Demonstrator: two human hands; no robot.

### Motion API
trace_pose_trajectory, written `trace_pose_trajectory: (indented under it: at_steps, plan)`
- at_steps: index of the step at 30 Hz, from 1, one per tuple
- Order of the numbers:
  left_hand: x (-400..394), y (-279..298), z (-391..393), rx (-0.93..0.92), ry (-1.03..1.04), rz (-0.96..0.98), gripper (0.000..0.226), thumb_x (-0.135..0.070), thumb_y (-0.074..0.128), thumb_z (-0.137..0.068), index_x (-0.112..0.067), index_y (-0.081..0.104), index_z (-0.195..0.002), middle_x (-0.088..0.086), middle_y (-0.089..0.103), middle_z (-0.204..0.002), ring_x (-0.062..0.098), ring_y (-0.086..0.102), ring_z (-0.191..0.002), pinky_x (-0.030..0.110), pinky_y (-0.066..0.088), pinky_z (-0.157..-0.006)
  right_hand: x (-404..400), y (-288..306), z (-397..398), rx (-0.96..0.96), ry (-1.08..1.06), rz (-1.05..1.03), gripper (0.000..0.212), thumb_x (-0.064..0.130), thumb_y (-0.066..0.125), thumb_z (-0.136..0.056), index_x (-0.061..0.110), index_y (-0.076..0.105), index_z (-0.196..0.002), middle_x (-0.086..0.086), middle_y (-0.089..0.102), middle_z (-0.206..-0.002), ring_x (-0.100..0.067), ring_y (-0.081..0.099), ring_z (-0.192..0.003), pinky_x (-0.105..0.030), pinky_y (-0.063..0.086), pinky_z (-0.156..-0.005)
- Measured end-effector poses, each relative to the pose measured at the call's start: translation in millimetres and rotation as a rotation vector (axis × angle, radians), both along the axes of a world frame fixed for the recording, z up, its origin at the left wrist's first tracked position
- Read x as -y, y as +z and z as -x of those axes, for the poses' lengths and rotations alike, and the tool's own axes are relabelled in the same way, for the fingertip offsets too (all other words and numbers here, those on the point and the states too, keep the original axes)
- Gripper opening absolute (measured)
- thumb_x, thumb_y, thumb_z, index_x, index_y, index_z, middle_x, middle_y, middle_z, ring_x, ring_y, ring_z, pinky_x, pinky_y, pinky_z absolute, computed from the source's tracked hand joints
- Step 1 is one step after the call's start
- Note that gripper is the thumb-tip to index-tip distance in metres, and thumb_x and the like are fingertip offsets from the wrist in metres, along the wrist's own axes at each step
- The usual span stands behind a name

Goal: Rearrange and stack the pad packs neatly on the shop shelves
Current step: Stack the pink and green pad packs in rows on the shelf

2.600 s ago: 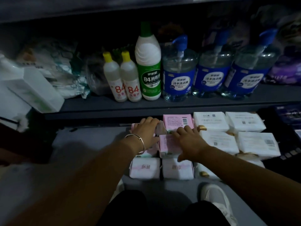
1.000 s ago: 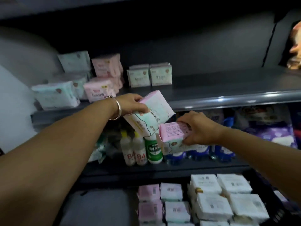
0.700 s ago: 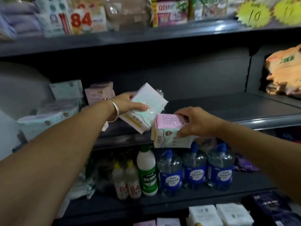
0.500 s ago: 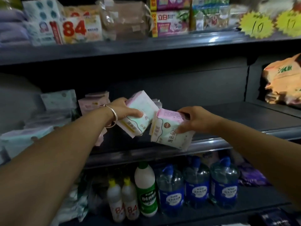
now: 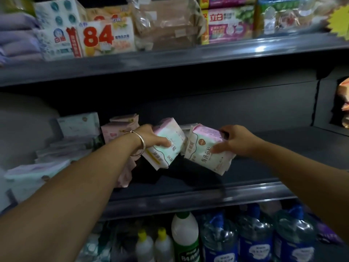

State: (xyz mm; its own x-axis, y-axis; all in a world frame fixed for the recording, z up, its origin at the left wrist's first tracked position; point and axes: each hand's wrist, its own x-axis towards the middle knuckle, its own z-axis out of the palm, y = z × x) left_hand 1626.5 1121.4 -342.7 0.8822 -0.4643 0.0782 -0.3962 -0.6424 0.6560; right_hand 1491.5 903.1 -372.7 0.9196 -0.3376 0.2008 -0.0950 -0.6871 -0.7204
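The pad pack (image 5: pixel 166 146) on the left is pale mint with a pink top and a yellow strip. The pad pack (image 5: pixel 207 152) on the right is white with a pink top and a brown emblem. The bangle (image 5: pixel 140 143) is silver. The shelf (image 5: pixel 188 188) is dark grey. Below, the pump bottles (image 5: pixel 255 237) carry blue labels, the tall bottle (image 5: pixel 186 241) a green label, and the small bottles (image 5: pixel 152 246) yellow caps.

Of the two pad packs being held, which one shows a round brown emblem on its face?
The pad pack in the right hand; the left hand's pack shows only text.
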Motion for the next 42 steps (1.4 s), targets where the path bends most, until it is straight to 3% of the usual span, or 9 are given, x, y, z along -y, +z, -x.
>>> trace_pose_trajectory:
  at_steps: [5,8,12,17,25,31,34,38,42]
  plan:
    - [-0.6,-13.2,-8.3,0.126,0.024,-0.004,0.055,-0.019,0.081,-0.067,-0.015,0.045,-0.109,0.001,0.058,-0.092,0.015,0.06,-0.073,0.028,0.051,-0.056,-7.9,-5.8,-18.2,-0.015,-0.027,0.049,0.031,0.015,0.08,-0.07,0.016,0.053,-0.086,0.001,0.062,-0.093,-0.017,0.063,-0.081,-0.026,0.056,-0.066]
    - [1.7,-24.4,-17.1,0.218,0.015,0.043,0.075,-0.013,0.084,-0.059,-0.016,0.041,-0.121,0.006,0.057,-0.108,0.026,0.061,-0.092,0.041,0.057,-0.079,-14.5,-12.4,-28.8,-0.01,-0.066,0.053,0.033,0.019,0.082,-0.069,0.022,0.051,-0.078,0.003,0.062,-0.089,-0.021,0.064,-0.086,-0.036,0.056,-0.081]
    - [5.2,-35.6,-21.2,0.336,-0.034,0.063,0.086,-0.018,0.087,-0.058,-0.021,0.04,-0.13,0.004,0.042,-0.124,0.022,0.047,-0.111,0.034,0.045,-0.097,-16.2,-19.8,-40.0,-0.01,-0.136,0.09,0.036,0.025,0.082,-0.068,0.017,0.054,-0.088,-0.003,0.064,-0.097,-0.025,0.064,-0.094,-0.043,0.051,-0.091]
    - [13.3,-38.6,-15.4,0.083,-0.001,0.57,0.027,-0.019,0.06,-0.09,-0.007,0.059,-0.114,0.006,0.054,-0.12,0.022,0.056,-0.103,0.032,0.047,-0.092,-12.7,-33.6,-47.0,0.024,-0.239,0.263,0.045,0.032,0.078,-0.071,0.012,0.056,-0.105,-0.004,0.063,-0.102,-0.024,0.06,-0.096,-0.042,0.047,-0.092]
    - [8.5,-50.1,-24.2,-0.288,0.013,0.761,0.045,-0.001,0.071,-0.076,0.002,0.056,-0.119,0.015,0.065,-0.111,0.023,0.064,-0.084,0.029,0.056,-0.066,-10.1,-40.3,-58.2,0.119,-0.353,0.333,0.049,0.036,0.073,-0.075,0.009,0.055,-0.112,-0.009,0.062,-0.108,-0.029,0.056,-0.103,-0.042,0.046,-0.09]
    - [12.2,-57.1,-31.2,-0.342,0.039,0.925,0.053,0.004,0.07,-0.075,-0.003,0.046,-0.122,0.016,0.064,-0.111,0.028,0.066,-0.092,0.034,0.055,-0.07,-15.7,-43.3,-64.7,0.14,-0.357,0.393,0.043,0.032,0.068,-0.08,0.009,0.054,-0.114,-0.009,0.06,-0.112,-0.027,0.051,-0.107,-0.038,0.04,-0.091]
    - [8.3,-62.1,-37.1,-0.353,0.018,0.854,0.063,0.001,0.073,-0.074,-0.008,0.04,-0.127,0.016,0.061,-0.117,0.029,0.065,-0.099,0.043,0.056,-0.081,-17.0,-43.8,-65.5,0.128,-0.359,0.411,0.045,0.033,0.067,-0.081,0.009,0.053,-0.117,-0.009,0.059,-0.114,-0.027,0.049,-0.11,-0.036,0.038,-0.091]
    - [2.8,-67.4,-37.9,-0.23,-0.07,0.61,0.111,0.012,0.077,-0.063,-0.028,0.014,-0.145,0.001,0.046,-0.127,0.025,0.054,-0.113,0.046,0.052,-0.091,-18.6,-39.7,-67.4,0.118,-0.358,0.443,0.051,0.034,0.068,-0.08,0.009,0.052,-0.121,-0.01,0.057,-0.119,-0.03,0.047,-0.114,-0.037,0.037,-0.093]
    - [0.7,-68.5,-37.7,-0.085,-0.078,0.46,0.089,0.014,0.077,-0.06,-0.024,0.042,-0.131,0.003,0.055,-0.111,0.019,0.058,-0.095,0.033,0.056,-0.078,-22.5,-38.3,-69.8,0.071,-0.33,0.551,0.052,0.033,0.065,-0.082,0.011,0.048,-0.126,-0.009,0.054,-0.125,-0.029,0.044,-0.119,-0.037,0.034,-0.096]
